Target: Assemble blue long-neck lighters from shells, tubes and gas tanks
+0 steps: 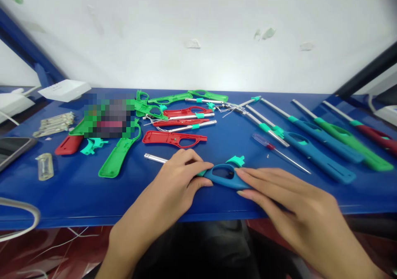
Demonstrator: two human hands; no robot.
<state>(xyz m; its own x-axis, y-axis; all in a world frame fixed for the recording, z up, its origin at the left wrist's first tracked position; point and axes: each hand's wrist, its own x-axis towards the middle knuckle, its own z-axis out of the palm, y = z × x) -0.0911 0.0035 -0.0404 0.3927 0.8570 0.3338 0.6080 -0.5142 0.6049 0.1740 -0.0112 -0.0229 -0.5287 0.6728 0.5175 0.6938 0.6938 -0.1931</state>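
Between my two hands lies a blue gas lighter (228, 180) with a long metal tube that points left. My left hand (178, 179) is closed on its front end, where the tube meets the handle. The fingers of my right hand (288, 198) pinch the handle's other end, hiding much of it. A teal trigger piece (236, 161) shows just behind the handle's finger opening; whether it touches the lighter I cannot tell. Farther right, a screwdriver (269, 145) with a clear purple handle lies by a tiny screw (268, 156).
Whole lighters in blue (319, 157), green (356, 144) and red (376, 135) lie at right. Red half-shells (158, 138), green half-shells (111, 163) and metal tubes with wires spread behind my hands. At left are clear fuel tanks (46, 166) and a phone (14, 148).
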